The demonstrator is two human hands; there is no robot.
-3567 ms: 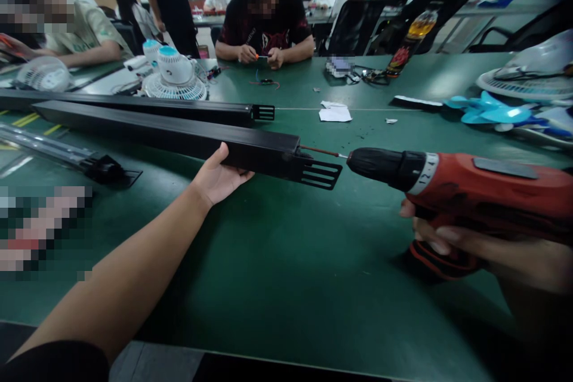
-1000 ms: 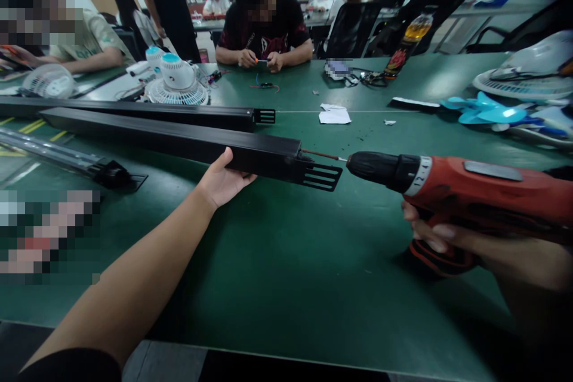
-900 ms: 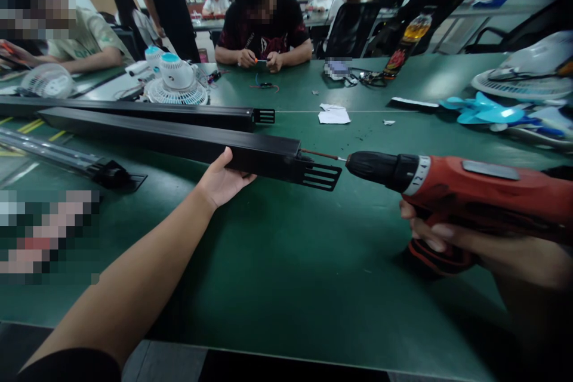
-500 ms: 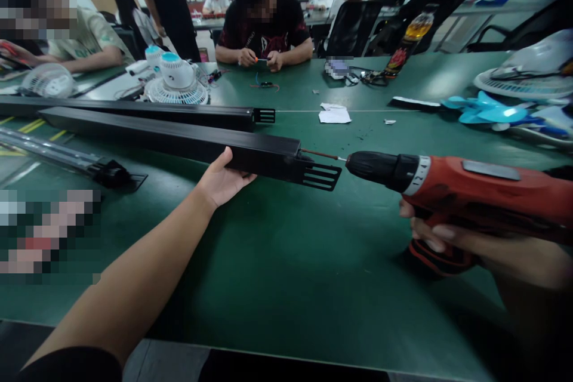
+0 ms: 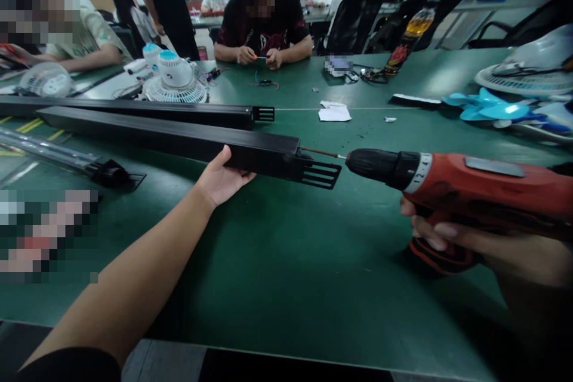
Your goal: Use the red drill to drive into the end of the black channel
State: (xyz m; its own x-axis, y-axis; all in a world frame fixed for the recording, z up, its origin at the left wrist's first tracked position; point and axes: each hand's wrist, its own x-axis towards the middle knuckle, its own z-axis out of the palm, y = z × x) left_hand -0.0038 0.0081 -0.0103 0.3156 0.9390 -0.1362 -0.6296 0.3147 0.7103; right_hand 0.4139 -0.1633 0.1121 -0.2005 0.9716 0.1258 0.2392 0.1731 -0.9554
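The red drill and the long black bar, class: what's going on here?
A person's left hand holds the black bar near its slotted end, while the right hand grips the red drill. A thin brown rod spans the space between the drill's chuck and that end of the bar; whether it is turning can't be told. A second black bar lies behind on the green table.
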